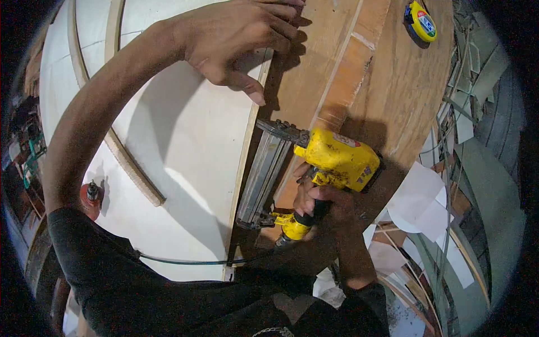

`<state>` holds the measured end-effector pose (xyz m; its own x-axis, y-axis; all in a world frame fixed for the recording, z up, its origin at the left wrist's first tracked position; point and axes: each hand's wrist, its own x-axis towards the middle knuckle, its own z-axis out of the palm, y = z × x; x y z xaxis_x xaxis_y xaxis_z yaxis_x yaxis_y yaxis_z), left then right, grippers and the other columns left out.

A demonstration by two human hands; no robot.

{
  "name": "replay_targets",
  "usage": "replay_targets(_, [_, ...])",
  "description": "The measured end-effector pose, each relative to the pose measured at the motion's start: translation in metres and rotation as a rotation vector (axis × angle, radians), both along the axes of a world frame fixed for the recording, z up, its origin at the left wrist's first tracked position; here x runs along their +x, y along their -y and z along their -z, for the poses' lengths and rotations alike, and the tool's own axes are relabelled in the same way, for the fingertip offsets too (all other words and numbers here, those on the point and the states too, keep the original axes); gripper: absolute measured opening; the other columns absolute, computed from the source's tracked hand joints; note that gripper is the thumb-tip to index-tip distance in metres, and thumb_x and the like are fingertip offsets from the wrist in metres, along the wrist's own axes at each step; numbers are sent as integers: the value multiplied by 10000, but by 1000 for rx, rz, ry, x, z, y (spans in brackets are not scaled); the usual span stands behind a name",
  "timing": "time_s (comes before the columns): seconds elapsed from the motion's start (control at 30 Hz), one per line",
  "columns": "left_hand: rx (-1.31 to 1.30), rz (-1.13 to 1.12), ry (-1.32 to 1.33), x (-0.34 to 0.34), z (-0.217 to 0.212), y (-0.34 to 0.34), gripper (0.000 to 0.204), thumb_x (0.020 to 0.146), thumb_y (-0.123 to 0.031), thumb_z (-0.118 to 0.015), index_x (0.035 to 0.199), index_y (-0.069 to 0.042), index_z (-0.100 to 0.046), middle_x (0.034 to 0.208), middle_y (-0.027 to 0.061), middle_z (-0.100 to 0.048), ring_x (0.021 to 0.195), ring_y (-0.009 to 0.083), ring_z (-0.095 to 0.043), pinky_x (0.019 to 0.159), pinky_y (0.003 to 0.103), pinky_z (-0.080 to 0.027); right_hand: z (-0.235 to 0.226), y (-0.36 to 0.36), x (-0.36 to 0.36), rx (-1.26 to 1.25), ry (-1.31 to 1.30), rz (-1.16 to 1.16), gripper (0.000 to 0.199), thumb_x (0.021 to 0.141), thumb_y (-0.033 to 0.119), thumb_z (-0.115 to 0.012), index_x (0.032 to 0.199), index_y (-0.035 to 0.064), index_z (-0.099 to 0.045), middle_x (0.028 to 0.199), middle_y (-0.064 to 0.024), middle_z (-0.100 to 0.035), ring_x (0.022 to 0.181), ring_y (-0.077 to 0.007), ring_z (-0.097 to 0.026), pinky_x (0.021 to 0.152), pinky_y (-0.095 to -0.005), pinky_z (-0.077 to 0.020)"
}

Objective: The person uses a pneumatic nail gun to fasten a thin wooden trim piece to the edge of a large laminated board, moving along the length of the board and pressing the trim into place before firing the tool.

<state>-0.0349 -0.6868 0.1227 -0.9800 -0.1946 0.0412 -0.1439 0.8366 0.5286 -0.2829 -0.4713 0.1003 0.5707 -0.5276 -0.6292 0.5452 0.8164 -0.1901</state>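
Note:
A yellow pneumatic nail gun [339, 160] with a grey magazine is in my right hand [323, 194], whose fingers wrap round its black grip. Its nose meets the edge of a large white panel [202, 146]. Higher up along that same edge is my left hand [241, 39], its thumb stretched downward and its other fingers reaching forward. A thin wooden strip [245, 163] edges the panel. Beneath and to the right lies a brown wooden board [404, 95]. From the gun's lower end a dark air hose [191, 262] runs left across the panel.
A yellow tape measure [422, 22] lies at the far right of the wooden board. Curved wooden strips [132, 165] rest on the panel, and a red tool [91, 197] is near my left elbow. Offcuts and scraps [418, 196] litter the floor at right.

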Motion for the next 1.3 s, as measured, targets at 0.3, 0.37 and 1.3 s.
replay_targets(0.3, [-84, -13, -55, 2, 8, 0, 675, 739, -581, -615, 1030, 28, -598, 934, 161, -572, 1006, 316, -491, 1061, 507, -254, 5, 4, -5, -29, 22, -89, 471, 774, 132, -627, 1166, -22, -417, 619, -67, -527, 532, -197, -526, 574, -341, -459])
replay_targets(0.37, [-34, -26, -4, 3, 8, 0, 653, 747, -578, -607, 1010, 20, -608, 899, 153, -570, 999, 313, -495, 1067, 513, -247, -2, 7, 0, -51, -40, -84, 451, 749, 116, -606, 1125, -59, -426, 590, -76, -512, 512, -204, -519, 553, -341, -466])
replay_targets(1.3, [-168, -118, -14, -3, 20, -9, 413, 923, -391, -424, 798, -63, -642, 877, 120, -632, 971, 274, -534, 984, 454, -341, 0, 18, -5, -100, -98, -202, 433, 776, 141, -614, 1142, -21, -449, 623, -58, -537, 544, -182, -556, 572, -311, -466])
